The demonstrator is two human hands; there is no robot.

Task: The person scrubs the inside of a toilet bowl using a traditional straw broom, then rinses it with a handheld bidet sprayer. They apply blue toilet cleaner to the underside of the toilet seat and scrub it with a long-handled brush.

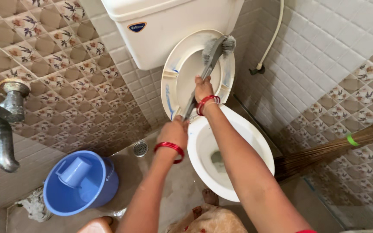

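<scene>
Right hand point(203, 88) is clamped around the middle of a long grey plastic toilet brush point(210, 64), whose bristled head presses against the raised white oval toilet seat point(172, 82) leaning on the white cistern point(169, 26). Left hand point(174, 129), closed on the brush's lower end, sits just above the rim of the white ceramic toilet bowl point(247, 133). Down on the wet floor point(182, 190) stands a round blue plastic bucket point(83, 183) with a blue mug point(75, 170) inside.
</scene>
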